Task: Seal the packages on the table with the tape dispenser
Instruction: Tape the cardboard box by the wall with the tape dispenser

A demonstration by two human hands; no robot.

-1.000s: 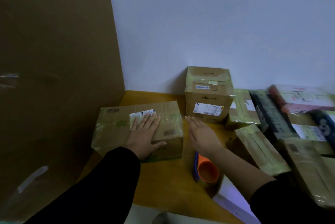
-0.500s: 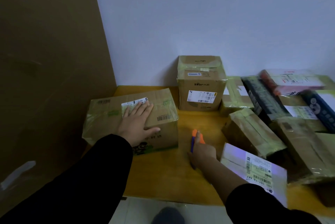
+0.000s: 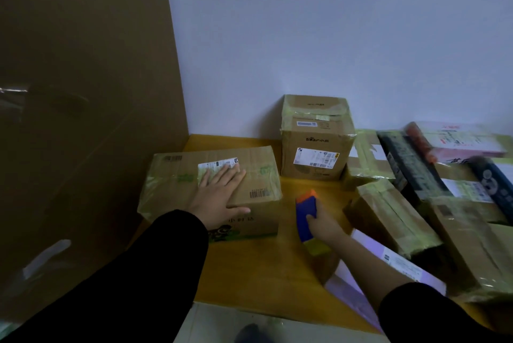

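Left hand (image 3: 219,195) lies flat on the wide brown cardboard box (image 3: 177,176); right hand (image 3: 324,226) grips the blue-and-orange plastic tape dispenser (image 3: 305,212); sealing seems not yet started.

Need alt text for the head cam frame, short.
The right hand grips a blue-and-orange tape dispenser at a yellow table, while the left hand rests flat on a cardboard box. More taped packages crowd the right side.

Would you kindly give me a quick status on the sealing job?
Left hand flat on big box. Right hand grips tape dispenser. Other parcels crowd the right.
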